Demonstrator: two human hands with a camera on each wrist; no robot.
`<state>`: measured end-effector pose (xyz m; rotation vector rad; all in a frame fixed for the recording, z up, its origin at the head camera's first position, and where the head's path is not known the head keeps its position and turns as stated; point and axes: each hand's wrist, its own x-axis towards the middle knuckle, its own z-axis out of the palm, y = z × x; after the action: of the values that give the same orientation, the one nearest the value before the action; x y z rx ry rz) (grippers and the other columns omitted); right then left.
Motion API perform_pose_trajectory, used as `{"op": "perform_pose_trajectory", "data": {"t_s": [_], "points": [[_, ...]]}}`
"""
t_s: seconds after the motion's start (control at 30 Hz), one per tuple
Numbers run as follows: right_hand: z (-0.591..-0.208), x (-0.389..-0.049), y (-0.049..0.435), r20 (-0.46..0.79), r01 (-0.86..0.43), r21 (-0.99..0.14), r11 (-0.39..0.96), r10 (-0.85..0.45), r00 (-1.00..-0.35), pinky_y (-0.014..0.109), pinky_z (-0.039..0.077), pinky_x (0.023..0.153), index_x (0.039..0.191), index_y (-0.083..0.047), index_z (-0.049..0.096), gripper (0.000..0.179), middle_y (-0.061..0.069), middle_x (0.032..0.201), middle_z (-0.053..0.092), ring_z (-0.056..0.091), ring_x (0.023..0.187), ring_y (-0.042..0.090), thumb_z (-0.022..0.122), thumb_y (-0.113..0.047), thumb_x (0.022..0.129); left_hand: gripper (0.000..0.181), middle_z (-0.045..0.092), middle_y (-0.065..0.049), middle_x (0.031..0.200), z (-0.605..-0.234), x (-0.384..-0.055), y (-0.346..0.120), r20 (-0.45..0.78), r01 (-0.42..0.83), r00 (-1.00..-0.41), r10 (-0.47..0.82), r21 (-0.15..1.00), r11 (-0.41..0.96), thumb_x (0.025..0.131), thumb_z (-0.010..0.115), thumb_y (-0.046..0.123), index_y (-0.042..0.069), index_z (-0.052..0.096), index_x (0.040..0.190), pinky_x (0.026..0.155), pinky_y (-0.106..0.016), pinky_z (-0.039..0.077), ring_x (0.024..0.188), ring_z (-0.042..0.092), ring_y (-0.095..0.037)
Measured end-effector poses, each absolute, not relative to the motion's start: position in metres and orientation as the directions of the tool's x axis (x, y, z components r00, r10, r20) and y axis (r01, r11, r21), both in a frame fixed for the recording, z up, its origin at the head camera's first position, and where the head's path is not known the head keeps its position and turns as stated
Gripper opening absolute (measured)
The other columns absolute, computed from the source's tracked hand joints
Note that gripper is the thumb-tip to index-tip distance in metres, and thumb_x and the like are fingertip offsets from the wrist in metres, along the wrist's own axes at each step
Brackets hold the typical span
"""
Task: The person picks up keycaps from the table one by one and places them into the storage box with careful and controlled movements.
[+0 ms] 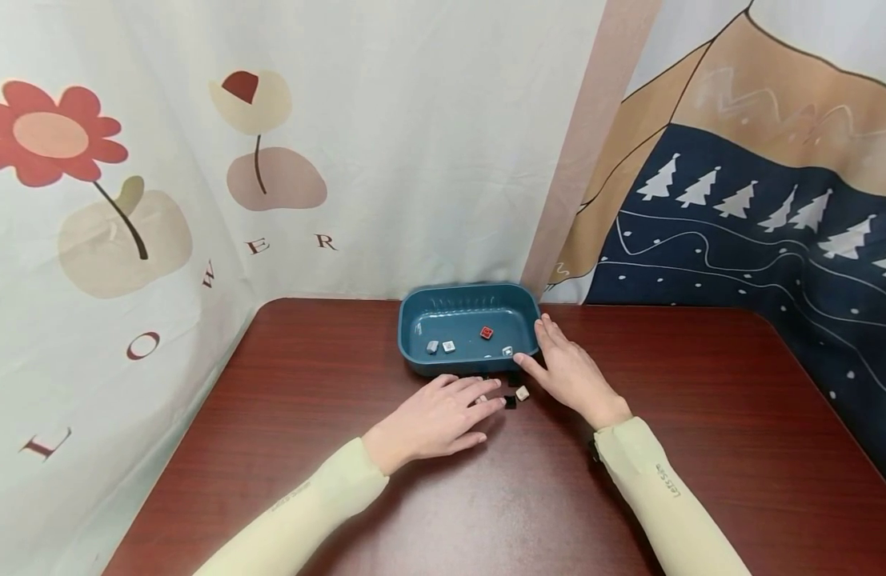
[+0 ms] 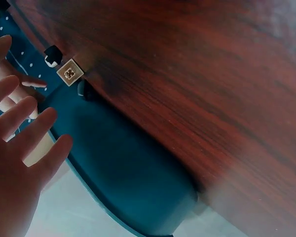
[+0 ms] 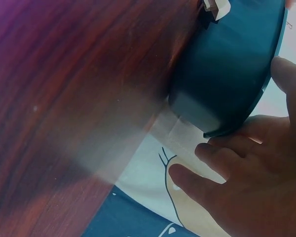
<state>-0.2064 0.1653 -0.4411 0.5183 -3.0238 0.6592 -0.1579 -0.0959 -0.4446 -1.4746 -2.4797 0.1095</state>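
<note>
My left hand (image 1: 438,416) hovers palm down with loosely spread fingers, just in front of a blue plastic bin (image 1: 443,369). Under and beside its fingertips lie small keycaps, among them a cream one (image 1: 523,393) and a black one (image 1: 511,402); the hand partly covers others. One keycap (image 2: 70,72) shows its hollow underside in the left wrist view. At the bin's right end, my right hand (image 1: 575,376) touches the rim, thumb at the front corner and straight fingers along the outer side. Inside the bin sit a red keycap (image 1: 487,332), a white one (image 1: 448,346) and others.
The dark red wooden table (image 1: 702,416) extends to both sides of the bin. Behind it hangs a white curtain (image 1: 414,160) with flower prints, touching the back edge. A navy and tan patterned cloth (image 1: 738,224) hangs at the right.
</note>
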Motion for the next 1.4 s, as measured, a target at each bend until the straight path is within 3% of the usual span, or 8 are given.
{"op": "perform_pose_trajectory", "data": {"t_s": [0.6,0.97,1.2,1.4], "points": [[-0.44,-0.206,0.166,0.068,-0.318,-0.406,0.857,-0.319,-0.945,0.058,0.033,0.117,0.157,0.011,0.028,0.085,0.028,0.166,0.023,0.028,0.152,0.043,0.057,-0.048,0.105,0.048,0.066,0.003,0.134,-0.452,-0.164,-0.078,0.092,0.82,-0.518,0.851,-0.231,0.524,0.1,0.065,0.046,0.025,0.061,0.144,0.098,-0.035,0.051,0.116,0.065,-0.019],[-0.44,-0.206,0.166,0.065,-0.317,-0.404,0.858,-0.318,-0.946,0.057,0.032,0.117,0.158,0.011,0.028,0.086,0.028,0.166,0.023,0.029,0.152,0.043,0.057,-0.049,0.104,0.021,0.07,0.005,0.114,-0.456,-0.167,-0.073,0.16,0.799,-0.493,0.855,-0.305,0.518,0.101,0.067,0.033,0.025,0.074,0.119,0.083,-0.028,0.054,0.089,0.069,-0.014],[-0.44,-0.206,0.166,0.066,-0.315,-0.403,0.859,-0.317,-0.946,0.057,0.032,0.117,0.157,0.012,0.028,0.086,0.028,0.166,0.024,0.028,0.152,0.043,0.057,-0.049,0.104,0.018,0.069,0.004,0.111,-0.454,-0.166,-0.073,0.09,0.792,-0.518,0.851,-0.326,0.516,0.101,0.068,0.023,0.022,0.073,0.117,0.084,-0.029,0.053,0.093,0.067,-0.015],[-0.44,-0.206,0.166,0.057,-0.312,-0.406,0.859,-0.316,-0.947,0.057,0.032,0.118,0.158,0.011,0.027,0.086,0.028,0.166,0.023,0.028,0.152,0.043,0.056,-0.049,0.105,0.014,0.066,0.003,0.103,-0.452,-0.165,-0.077,0.078,0.811,-0.5,0.862,-0.307,0.498,0.096,0.072,0.013,0.022,0.076,0.107,0.081,-0.028,0.053,0.092,0.064,-0.016]]}}
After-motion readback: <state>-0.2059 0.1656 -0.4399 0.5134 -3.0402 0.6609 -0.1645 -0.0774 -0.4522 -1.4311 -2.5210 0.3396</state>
